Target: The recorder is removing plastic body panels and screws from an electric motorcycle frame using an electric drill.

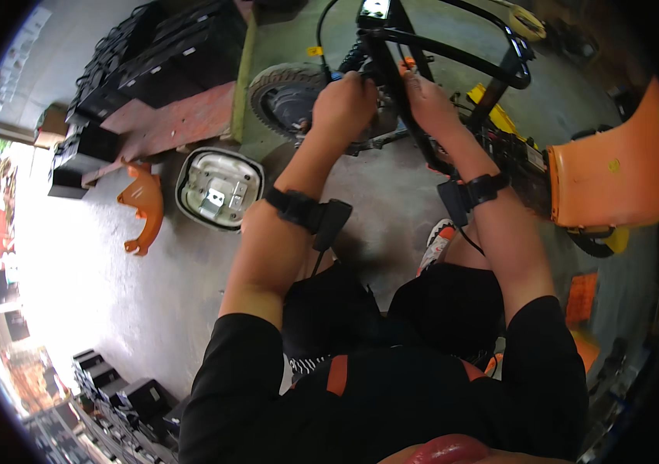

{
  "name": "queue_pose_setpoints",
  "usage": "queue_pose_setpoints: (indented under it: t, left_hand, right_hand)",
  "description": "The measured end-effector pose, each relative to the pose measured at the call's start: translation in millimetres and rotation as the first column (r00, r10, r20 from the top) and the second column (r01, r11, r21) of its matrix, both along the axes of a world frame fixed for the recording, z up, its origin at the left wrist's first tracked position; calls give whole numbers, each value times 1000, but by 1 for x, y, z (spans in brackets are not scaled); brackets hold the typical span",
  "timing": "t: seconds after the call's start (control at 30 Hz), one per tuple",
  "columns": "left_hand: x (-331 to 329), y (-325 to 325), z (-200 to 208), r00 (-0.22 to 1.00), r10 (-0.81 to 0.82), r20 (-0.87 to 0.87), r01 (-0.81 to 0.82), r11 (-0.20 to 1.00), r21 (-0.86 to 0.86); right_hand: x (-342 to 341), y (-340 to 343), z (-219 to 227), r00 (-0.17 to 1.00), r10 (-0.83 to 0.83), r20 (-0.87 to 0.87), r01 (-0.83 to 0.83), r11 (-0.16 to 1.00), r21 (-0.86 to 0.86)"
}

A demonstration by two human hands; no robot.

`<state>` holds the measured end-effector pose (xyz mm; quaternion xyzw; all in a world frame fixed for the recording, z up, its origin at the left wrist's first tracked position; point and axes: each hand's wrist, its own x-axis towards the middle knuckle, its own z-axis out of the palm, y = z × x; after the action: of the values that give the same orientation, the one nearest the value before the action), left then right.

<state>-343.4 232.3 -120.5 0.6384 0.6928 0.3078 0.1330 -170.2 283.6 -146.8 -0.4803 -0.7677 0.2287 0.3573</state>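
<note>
A black tubular scooter frame (385, 62) stands in front of me, with its wheel (266, 93) on the left and a coil shock absorber (355, 57) above my left hand. My left hand (345, 104) is closed beside the wheel hub, its fingertips hidden behind the hand. On the other side of the slanting frame tube, my right hand (428, 102) reaches in with curled fingers close to a small orange part (407, 64). What either hand grips is too hidden to make out.
An orange body panel (612, 178) stands at right. An orange bracket-shaped piece (144, 205) and a pale storage bucket (217, 155) lie on the floor at left. Black battery cases (182, 54) are stacked beyond a red board (175, 116). More black boxes (144, 396) sit lower left.
</note>
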Motion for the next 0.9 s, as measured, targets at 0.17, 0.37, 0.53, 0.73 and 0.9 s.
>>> queue_pose_setpoints:
  t: [0.17,0.37,0.53,0.73,0.9]
  left_hand:
    - [-5,1,5,997,-40,60,37,998,46]
    - [-16,2,4,970,-56,236,-8,965,262]
    - [-27,12,-4,975,-77,210,7,949,314]
    - [-17,24,-3,882,-172,439,96,977,191]
    - [-5,23,-2,907,-217,362,171,973,156]
  right_hand:
    - [12,-3,6,995,84,45,-81,995,-60]
    - [77,7,13,989,145,14,-133,937,-323]
    - [133,10,3,995,82,-51,-97,870,-483]
    - [173,1,-12,996,-23,88,70,815,-575]
    - [222,2,-13,992,-109,60,124,840,-529]
